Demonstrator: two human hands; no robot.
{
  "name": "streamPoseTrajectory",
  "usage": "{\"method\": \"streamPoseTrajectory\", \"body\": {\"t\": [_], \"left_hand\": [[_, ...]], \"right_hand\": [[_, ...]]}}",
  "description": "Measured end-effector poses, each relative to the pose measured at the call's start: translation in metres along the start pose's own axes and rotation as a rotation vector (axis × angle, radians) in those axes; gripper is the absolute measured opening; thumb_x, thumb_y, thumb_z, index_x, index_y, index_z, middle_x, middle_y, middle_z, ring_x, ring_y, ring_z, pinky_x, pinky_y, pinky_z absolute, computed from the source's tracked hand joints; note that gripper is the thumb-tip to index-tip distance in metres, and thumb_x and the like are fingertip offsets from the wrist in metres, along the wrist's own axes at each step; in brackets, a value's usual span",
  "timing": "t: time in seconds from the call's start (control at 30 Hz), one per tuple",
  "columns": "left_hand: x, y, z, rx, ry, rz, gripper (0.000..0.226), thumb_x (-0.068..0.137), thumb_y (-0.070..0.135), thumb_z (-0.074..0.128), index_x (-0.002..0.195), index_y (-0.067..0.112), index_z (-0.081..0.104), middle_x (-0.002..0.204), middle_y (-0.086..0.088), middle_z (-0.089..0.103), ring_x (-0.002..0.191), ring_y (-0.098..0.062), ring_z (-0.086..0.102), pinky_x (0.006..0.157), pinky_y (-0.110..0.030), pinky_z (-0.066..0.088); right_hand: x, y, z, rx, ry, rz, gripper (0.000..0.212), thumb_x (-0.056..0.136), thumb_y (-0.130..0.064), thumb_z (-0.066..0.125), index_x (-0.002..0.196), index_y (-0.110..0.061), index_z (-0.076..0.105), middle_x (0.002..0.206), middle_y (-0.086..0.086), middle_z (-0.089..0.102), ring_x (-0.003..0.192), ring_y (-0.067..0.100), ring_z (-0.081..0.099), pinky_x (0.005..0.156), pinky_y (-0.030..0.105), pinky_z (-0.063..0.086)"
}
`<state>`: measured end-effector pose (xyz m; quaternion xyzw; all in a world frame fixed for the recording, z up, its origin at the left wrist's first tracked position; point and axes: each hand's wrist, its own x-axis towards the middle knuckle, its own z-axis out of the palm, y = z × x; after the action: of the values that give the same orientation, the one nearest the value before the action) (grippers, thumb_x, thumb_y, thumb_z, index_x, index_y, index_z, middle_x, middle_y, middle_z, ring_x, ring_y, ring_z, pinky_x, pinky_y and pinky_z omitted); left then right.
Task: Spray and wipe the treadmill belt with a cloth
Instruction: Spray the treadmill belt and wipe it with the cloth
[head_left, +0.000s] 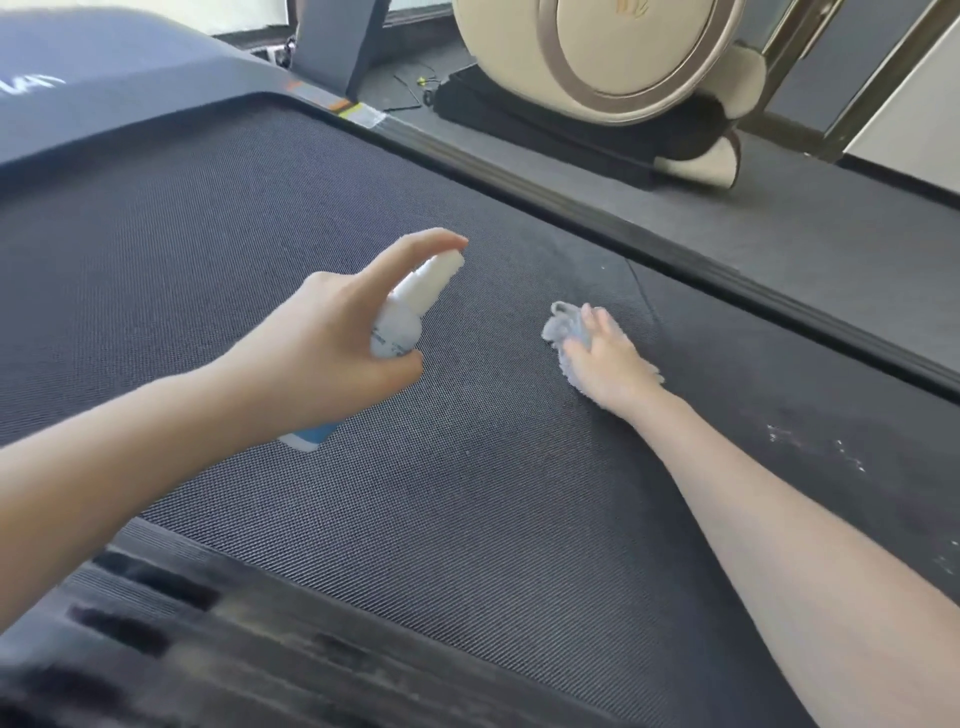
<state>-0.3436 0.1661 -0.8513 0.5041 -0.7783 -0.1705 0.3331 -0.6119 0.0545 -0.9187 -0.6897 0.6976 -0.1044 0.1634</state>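
Near side rail (208, 649) blurred | left hand (332, 332) grips spray bottle (400, 322), forefinger (415, 244) on nozzle (449, 260), pointing toward far rail (571, 208) | right hand (605, 356) flat on cloth (558, 325) on belt (467, 519), right of nozzle

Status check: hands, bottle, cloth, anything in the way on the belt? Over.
Left hand grips spray bottle over belt. Right hand presses cloth on belt. No obstruction; white specks by right forearm.

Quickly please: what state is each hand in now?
Left hand: grips the white plastic spray bottle.
Right hand: open, presses the pale grey fluffy cloth.
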Motion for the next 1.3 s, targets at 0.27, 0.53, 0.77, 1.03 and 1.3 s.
{"method": "streamPoseTrajectory", "body": {"t": [0.27, 0.53, 0.77, 1.03, 1.3], "left_hand": [[-0.008, -0.006, -0.002, 0.034, -0.012, 0.014, 0.075, 0.072, 0.015, 0.065, 0.137, 0.039, 0.037, 0.051, 0.002, 0.051, 0.058, -0.006, 0.053, 0.053, -0.010, 0.040], [-0.017, -0.011, -0.013, 0.079, -0.016, -0.037, 0.077, 0.074, 0.010, 0.068, 0.136, 0.043, 0.036, 0.052, 0.003, 0.056, 0.059, -0.005, 0.058, 0.052, -0.027, 0.048], [-0.001, -0.006, -0.001, 0.058, -0.027, -0.035, 0.076, 0.074, 0.009, 0.068, 0.133, 0.046, 0.036, 0.050, 0.003, 0.053, 0.059, -0.007, 0.057, 0.054, -0.029, 0.047], [0.057, 0.011, 0.028, -0.016, -0.033, -0.022, 0.076, 0.075, 0.009, 0.065, 0.135, 0.045, 0.035, 0.058, -0.002, 0.061, 0.058, -0.009, 0.060, 0.059, -0.039, 0.054], [0.108, 0.007, 0.056, -0.035, 0.013, -0.040, 0.077, 0.073, 0.013, 0.065, 0.132, 0.052, 0.034, 0.068, -0.007, 0.066, 0.053, -0.013, 0.060, 0.054, -0.036, 0.054]], "right_hand": [[-0.145, -0.048, 0.037, -0.053, -0.309, -0.883, 0.061, 0.096, -0.035, 0.038, 0.150, -0.023, 0.012, 0.158, -0.008, 0.006, 0.143, -0.002, -0.012, 0.116, 0.022, -0.010], [-0.025, 0.033, 0.003, 0.006, 0.038, -0.048, 0.060, 0.093, -0.046, 0.031, 0.147, -0.023, 0.023, 0.154, 0.002, 0.027, 0.137, 0.027, 0.030, 0.113, 0.046, 0.025], [-0.064, 0.016, -0.004, 0.047, -0.065, -0.167, 0.059, 0.099, -0.034, 0.037, 0.151, -0.027, 0.010, 0.159, -0.012, 0.003, 0.146, 0.010, 0.004, 0.117, 0.030, 0.007], [-0.107, 0.002, 0.007, -0.019, -0.261, -0.724, 0.058, 0.099, -0.029, 0.041, 0.146, -0.035, 0.009, 0.153, -0.025, -0.003, 0.139, -0.011, -0.016, 0.116, 0.022, -0.010], [0.041, -0.023, 0.010, -0.054, -0.082, -0.447, 0.061, 0.098, -0.038, 0.029, 0.152, -0.020, 0.006, 0.160, -0.005, 0.003, 0.144, 0.002, -0.008, 0.118, 0.032, -0.011]]}}
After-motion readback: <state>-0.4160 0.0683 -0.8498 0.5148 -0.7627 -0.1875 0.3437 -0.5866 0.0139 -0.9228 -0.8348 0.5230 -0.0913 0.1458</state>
